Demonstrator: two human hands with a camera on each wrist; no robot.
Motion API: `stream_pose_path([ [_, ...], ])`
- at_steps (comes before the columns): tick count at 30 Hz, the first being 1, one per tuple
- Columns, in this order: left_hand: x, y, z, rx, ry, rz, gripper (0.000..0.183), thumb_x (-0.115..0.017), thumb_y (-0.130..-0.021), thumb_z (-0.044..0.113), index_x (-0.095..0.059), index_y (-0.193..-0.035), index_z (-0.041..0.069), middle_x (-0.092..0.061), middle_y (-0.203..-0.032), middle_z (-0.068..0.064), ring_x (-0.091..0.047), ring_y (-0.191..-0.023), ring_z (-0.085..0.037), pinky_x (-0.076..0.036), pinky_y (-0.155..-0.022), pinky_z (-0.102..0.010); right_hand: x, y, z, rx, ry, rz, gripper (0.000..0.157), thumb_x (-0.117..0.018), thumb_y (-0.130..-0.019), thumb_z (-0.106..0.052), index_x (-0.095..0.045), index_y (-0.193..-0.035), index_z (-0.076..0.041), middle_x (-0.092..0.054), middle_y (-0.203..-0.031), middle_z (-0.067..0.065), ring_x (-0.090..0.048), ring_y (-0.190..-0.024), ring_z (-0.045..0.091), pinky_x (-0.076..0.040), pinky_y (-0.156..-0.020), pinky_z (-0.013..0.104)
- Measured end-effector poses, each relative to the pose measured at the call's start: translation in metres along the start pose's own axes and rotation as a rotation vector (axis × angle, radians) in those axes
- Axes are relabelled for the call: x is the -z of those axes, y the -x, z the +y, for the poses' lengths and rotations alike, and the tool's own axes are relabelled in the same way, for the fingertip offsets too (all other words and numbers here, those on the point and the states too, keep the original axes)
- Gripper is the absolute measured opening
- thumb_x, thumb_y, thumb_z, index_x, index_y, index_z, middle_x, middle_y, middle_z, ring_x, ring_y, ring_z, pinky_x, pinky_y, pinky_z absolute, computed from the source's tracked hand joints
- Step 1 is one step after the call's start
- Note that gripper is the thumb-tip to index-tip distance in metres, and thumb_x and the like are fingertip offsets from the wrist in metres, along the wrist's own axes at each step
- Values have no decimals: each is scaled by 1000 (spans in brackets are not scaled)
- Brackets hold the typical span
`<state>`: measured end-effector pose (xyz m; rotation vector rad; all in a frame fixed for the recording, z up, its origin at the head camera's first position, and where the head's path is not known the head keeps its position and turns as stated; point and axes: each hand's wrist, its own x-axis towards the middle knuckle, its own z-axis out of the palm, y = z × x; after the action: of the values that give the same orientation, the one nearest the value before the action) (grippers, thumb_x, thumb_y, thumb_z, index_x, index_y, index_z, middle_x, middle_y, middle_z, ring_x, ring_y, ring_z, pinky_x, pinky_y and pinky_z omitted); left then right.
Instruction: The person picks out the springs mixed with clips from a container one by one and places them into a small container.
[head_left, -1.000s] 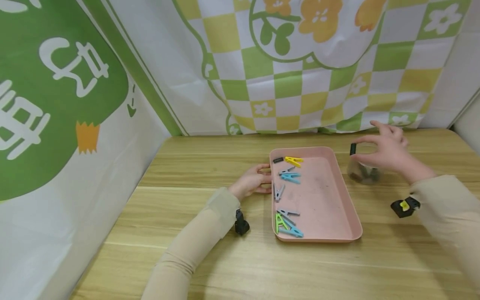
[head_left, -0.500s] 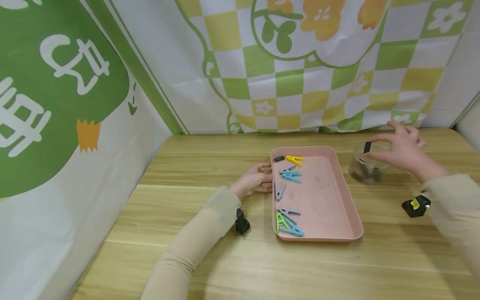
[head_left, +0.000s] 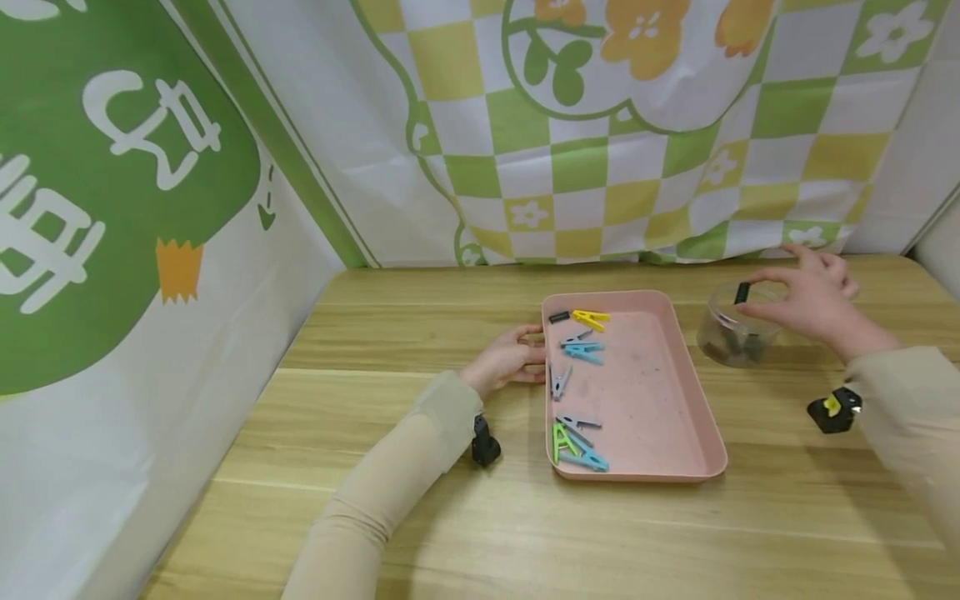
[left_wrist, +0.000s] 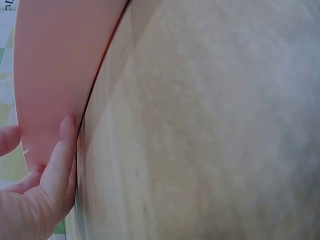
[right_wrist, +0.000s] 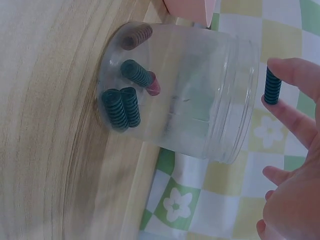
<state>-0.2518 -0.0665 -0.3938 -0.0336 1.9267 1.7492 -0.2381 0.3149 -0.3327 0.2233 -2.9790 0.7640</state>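
In the right wrist view a dark green coil spring (right_wrist: 272, 86) is pinched upright between the thumb and a finger of my right hand (right_wrist: 295, 130), right by the mouth of a clear plastic jar (right_wrist: 195, 90). The jar stands on the table and holds several springs (right_wrist: 116, 110) at its bottom, green, brown and reddish. My left hand (head_left: 504, 362) touches the outer left wall of a pink tray (head_left: 645, 392), its fingers extended. Along that side of the tray lie a dark spring (head_left: 559, 317) and clothespins in yellow (head_left: 591, 319), blue (head_left: 583, 353), grey (head_left: 559, 383) and light green (head_left: 562, 442).
The wooden table (head_left: 390, 333) runs back to a green, yellow and white checkered cloth (head_left: 585, 183). Another printed cloth (head_left: 225, 333) hangs at the left. The jar stands just right of the tray's far end.
My right hand has moved slightly to the right with the spring, from the jar's left side to over its mouth. The left hand and the tray stay in place.
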Motion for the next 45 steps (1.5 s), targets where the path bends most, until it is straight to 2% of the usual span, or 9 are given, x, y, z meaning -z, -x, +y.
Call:
stream_pose_path([
  [16, 0, -2, -1, -4, 0, -8, 59, -56, -94, 4, -30, -147, 9, -43, -140, -20, -59, -103, -24, -56, -84, -36, 3, -1, -1, -10, 4, 2, 53, -63, -88, -41, -57, -116, 3, 5, -150, 36, 8, -126, 64, 2, -88, 78],
  [25, 0, 0, -1, -11, -4, -15, 60, -55, -94, 4, -28, -148, 8, -42, -141, -21, -57, -107, -27, -55, -86, -37, 2, -1, -1, -2, -3, -5, 52, -62, -88, -40, -57, -117, 3, 5, -149, 37, 10, -127, 63, 3, -88, 78],
  [31, -1, 0, 0, -13, 2, -9, 59, -54, -94, 3, -29, -148, 8, -43, -140, -20, -58, -100, -23, -56, -81, -34, 1, 0, -3, 6, -8, 1, 51, -63, -88, -39, -57, -117, 3, 4, -149, 37, 9, -126, 64, 4, -89, 79],
  [45, -1, -1, -1, -14, 5, -3, 58, -54, -94, 2, -30, -147, 8, -44, -140, -20, -58, -99, -23, -56, -82, -35, 3, -2, -11, 12, 13, -16, 51, -64, -88, -37, -57, -119, 2, 3, -149, 37, 6, -126, 64, -2, -88, 77],
])
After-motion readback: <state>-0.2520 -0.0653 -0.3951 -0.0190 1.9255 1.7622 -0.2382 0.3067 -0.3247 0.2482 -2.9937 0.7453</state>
